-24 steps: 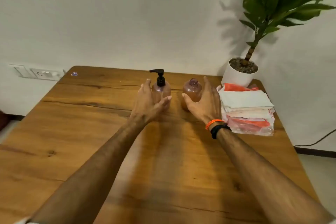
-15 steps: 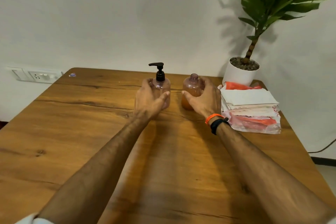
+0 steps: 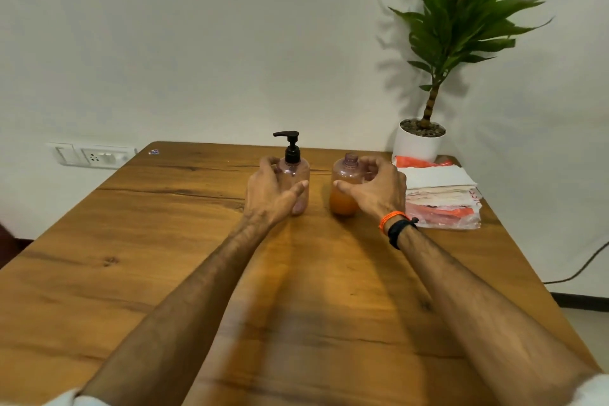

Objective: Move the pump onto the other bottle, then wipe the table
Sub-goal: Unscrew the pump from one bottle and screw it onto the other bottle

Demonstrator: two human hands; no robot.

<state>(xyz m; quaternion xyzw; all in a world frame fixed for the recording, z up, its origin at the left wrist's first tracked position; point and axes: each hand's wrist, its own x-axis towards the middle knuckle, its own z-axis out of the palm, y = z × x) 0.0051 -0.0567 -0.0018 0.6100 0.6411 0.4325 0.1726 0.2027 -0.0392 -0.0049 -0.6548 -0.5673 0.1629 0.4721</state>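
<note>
Soft, even indoor light fills the scene, moderately bright and with no hard glare. The potted plant (image 3: 461,26) at 1 o'clock throws a blurred grey shadow leftward onto the white wall (image 3: 230,26), so the light reaches it from the right. Both forearms cast faint, diffuse shadows on the wooden table (image 3: 131,273) toward 6 o'clock. The table has only a dull sheen. Wide-angle distortion splays the table edges outward and stretches the forearms near the bottom corners. Leaf tips look smeared, and the whole frame is slightly soft, with compression haze.
</note>
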